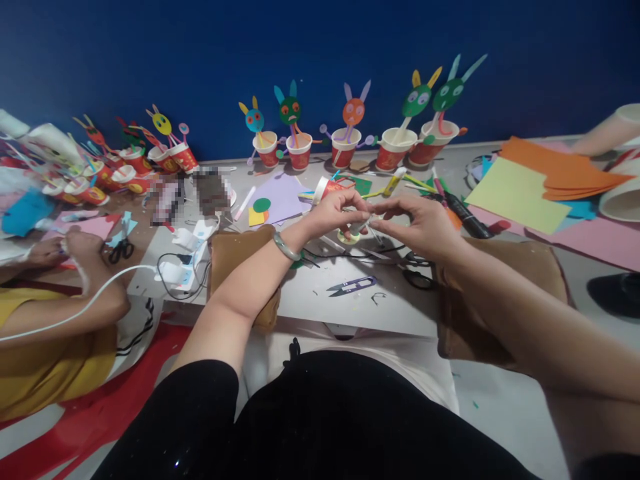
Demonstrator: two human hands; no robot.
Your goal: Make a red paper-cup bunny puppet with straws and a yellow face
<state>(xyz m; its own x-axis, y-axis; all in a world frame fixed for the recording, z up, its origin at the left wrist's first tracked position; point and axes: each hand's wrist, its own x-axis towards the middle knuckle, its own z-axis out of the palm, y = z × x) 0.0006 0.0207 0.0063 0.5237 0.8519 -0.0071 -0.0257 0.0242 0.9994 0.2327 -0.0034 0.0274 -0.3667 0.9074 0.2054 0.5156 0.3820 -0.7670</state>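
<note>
Landmark: the purple-handled thread snips, lying flat on the table in front of the wearer, blades pointing left.

Both hands are raised just beyond the snips, fingertips nearly meeting. Left hand, a pale bracelet at its wrist, has thumb and forefinger pinched together on a small pale piece. The piece sits at the fingertips, not in the palm, directly beyond the snips; its lower part shows under the left fingers, and its right end points to the other hand. Blurred; exact shape unclear. Right hand, beyond the snips and to their right, has fingers bent and tips at the right end of the piece; cannot tell whether they grip it or only touch.

A pale yellow disc shows just under the piece, also beyond the snips; whether the two are joined cannot be made out.

Around the snips: dark scrap just to the right; brown cushion to the left, another cushion to the right, under the right forearm. Farther beyond: tilted red cup, lilac sheet toward the left, black marker toward the right, and a row of five cups bearing paper-faced figures. Well left of the snips: a co-worker's hand, near black-handled scissors.
</note>
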